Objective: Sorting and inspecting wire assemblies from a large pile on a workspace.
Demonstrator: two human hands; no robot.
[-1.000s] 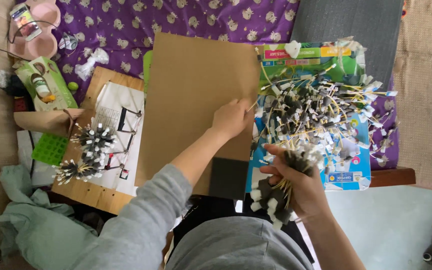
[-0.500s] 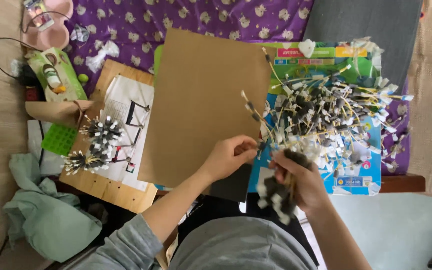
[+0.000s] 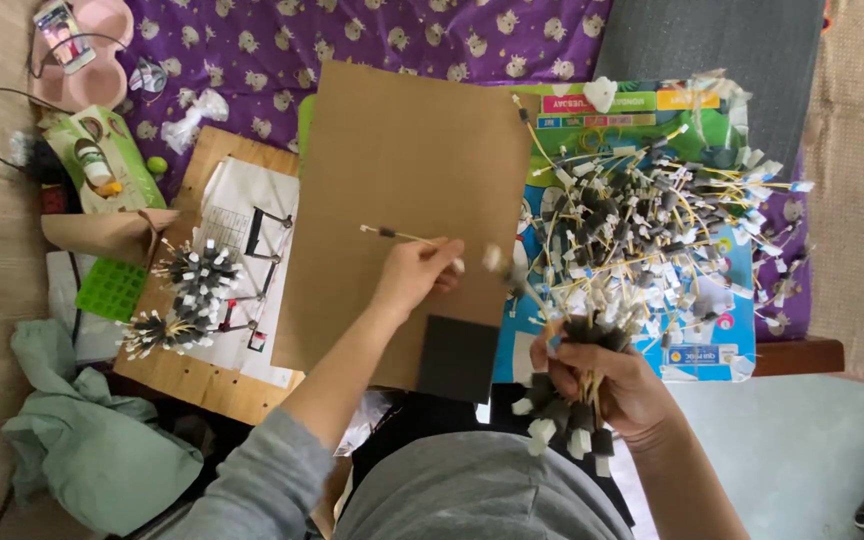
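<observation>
Over brown cardboard [image 3: 392, 160], left hand [image 3: 414, 275] pinches one wire [image 3: 397, 235]; right hand [image 3: 620, 385] clasps a bundle [image 3: 567, 400].

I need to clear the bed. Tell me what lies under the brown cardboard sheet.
Under the cardboard sheet show a purple patterned cloth at the top, a green edge on the left and a dark square at the bottom. Whatever lies beneath its middle is covered.

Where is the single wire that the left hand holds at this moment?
In the head view, the wire is pinched in the left hand over the middle of the brown cardboard, left of the wire pile.
</observation>
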